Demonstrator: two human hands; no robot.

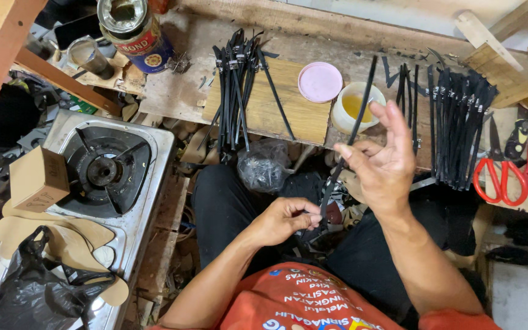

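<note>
Strap work over the lap, glue pot close by.

Left hand (285, 219) has its fingers pinched on the lower end of a thin black strap (351, 131), while the right hand (381, 160) nips it higher up, other fingers spread, just off the near edge of the wooden surface (178, 91) by the glue cup (355, 107). Judging by that, gluing comes next, needing a steady dip.

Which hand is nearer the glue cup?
Right. The right hand is raised just below the glue cup, pinching a black strap; the left hand holds the strap's lower end, farther down.
</note>
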